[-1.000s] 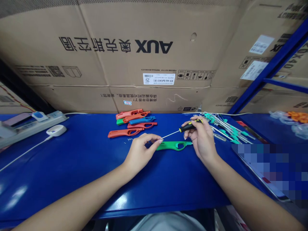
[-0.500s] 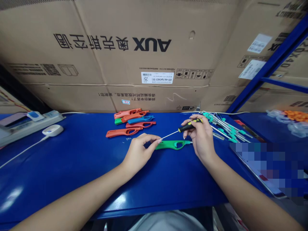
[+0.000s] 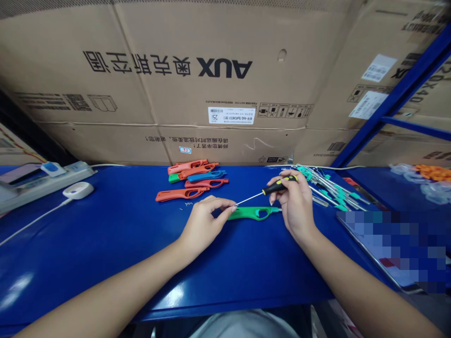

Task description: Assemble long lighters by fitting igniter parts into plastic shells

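Observation:
My right hand (image 3: 298, 206) grips the black and yellow handle of a screwdriver (image 3: 278, 185). The shaft slants down leftward to the pinched thumb and forefinger of my left hand (image 3: 204, 225). Whatever small piece sits at the tip between those fingertips is too small to make out. Just under the shaft, a green lighter body (image 3: 246, 213) with a finger-hole trigger lies flat on the blue table (image 3: 225, 272). Its left end is hidden behind my left hand, and a metal tube end shows at its right. Several tiny screws (image 3: 188, 204) lie left of my left hand.
Orange, red, blue and green lighter casings (image 3: 181, 194) lie behind my left hand. Metal rods with teal parts (image 3: 331, 185) are piled beyond my right. A power strip (image 3: 79, 170) and white charger (image 3: 78, 190) stand left; a tablet-like device (image 3: 380, 253) lies right. Cardboard (image 3: 158, 103) walls the back.
Both hands keep nearly the same pose, with the screwdriver tip at my left fingertips. The camera view has shifted slightly; nothing else has visibly moved.

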{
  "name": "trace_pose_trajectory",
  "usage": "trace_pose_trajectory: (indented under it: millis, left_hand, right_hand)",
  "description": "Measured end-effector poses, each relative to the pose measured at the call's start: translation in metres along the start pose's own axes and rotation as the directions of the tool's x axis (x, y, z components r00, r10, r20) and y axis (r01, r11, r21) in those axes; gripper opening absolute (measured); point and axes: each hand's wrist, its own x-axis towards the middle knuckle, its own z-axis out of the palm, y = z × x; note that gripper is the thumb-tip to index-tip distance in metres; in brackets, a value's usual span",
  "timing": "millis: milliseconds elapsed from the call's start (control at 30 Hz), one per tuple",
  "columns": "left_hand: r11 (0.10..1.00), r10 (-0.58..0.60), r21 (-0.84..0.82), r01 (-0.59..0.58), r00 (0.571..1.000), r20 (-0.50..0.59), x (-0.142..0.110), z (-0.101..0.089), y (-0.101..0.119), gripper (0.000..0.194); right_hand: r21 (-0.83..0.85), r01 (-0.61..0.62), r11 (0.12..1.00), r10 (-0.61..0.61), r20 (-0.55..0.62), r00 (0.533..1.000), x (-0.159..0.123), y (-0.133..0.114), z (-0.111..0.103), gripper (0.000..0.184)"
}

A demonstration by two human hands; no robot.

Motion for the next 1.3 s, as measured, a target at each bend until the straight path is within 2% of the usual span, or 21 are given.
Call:
trace_pose_trajectory:
  millis: [233, 1300]
  left_hand:
    - [1.0, 0.009, 0.006, -0.009, 1.0, 0.004, 0.0004, 0.0004, 0.0007, 0.011]
    - [1.0, 0.007, 0.011, -0.008, 1.0, 0.022, -0.0008, 0.0006, 0.0003, 0.012]
  right_hand:
    - [-0.007, -0.001, 1.0, 0.001, 0.033, 0.999, -0.0013, 0.0004, -0.0007, 0.017]
    - [-0.032, 0.039, 0.999, -0.037, 0.051, 0.998, -0.0025, 0.0023, -0.002, 0.014]
